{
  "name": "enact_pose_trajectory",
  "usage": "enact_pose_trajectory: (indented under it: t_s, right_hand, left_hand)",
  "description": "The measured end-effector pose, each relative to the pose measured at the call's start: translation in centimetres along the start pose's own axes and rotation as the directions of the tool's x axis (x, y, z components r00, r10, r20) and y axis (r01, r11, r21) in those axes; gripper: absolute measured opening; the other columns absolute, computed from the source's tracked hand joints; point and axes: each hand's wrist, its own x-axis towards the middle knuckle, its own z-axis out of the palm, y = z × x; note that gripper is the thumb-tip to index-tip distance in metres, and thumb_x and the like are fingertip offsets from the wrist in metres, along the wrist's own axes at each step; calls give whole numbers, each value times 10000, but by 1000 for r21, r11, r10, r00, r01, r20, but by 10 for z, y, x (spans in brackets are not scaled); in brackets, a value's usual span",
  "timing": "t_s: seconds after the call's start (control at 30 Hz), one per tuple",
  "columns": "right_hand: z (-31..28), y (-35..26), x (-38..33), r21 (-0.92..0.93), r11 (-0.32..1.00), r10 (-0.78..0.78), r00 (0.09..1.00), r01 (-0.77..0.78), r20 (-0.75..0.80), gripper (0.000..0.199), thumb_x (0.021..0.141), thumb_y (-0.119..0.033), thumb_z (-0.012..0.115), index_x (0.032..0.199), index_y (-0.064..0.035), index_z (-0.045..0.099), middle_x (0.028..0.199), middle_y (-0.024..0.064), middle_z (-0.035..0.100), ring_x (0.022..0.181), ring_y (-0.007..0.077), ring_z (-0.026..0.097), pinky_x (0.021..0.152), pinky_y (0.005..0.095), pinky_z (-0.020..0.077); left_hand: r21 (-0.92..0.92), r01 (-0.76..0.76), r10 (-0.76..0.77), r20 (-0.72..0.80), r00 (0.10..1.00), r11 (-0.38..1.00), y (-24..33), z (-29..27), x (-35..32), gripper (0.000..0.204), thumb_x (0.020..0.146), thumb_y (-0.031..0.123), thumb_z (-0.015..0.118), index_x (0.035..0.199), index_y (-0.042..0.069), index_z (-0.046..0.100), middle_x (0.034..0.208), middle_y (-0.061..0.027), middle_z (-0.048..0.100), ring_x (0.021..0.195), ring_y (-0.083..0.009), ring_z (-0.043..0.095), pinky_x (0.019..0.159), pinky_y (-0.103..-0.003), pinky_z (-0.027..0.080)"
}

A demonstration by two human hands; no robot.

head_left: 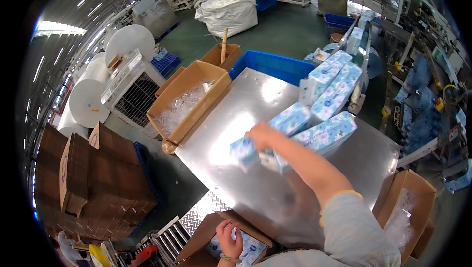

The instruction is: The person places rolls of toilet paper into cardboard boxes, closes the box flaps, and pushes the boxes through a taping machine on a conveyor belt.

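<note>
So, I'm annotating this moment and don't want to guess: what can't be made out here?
Head view:
Right hand: motion blur hides how its fingers meet the floral packs on the metal table.
Open carton: the left hand and lower picture edge hide how many packs it holds.
Machinery at far right: its parts are too small and crowded to separate.

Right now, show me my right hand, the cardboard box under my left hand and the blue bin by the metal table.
Right hand (260, 136): head view, middle of the hand.
Cardboard box (200, 240): head view, left flap.
Blue bin (273, 63): head view, inside wall.
</note>
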Motion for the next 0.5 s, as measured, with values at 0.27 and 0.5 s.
enact_pose_trajectory:
  t_s: [0.27, 0.5]
  right_hand:
    - [28, -72, -182, 390, 921, 156, 918, -2, -364, 560, 736, -388, 823, 1211, -126, 687, 1479, 181, 488, 1455, 369, 353, 1148, 676, 245]
    - [87, -53, -280, 515, 725, 682, 584, -458, -440, 408, 830, -426, 783, 1048, -90, 701, 1546, 210, 411, 1501, 442, 250, 1062, 755, 301]
  left_hand:
    - [402, -271, 115, 370, 922, 875, 61, 51, 61, 1016, 680, 351, 886, 1498, 17, 383, 1248, -262, 572, 1165, -441, 556, 1024, -558, 410]
    - [224, -12, -93, 451, 888, 975, 28, 72, 118, 922, 651, 311, 933, 1335, -61, 440, 1072, -255, 676, 996, -433, 666, 865, -480, 542]
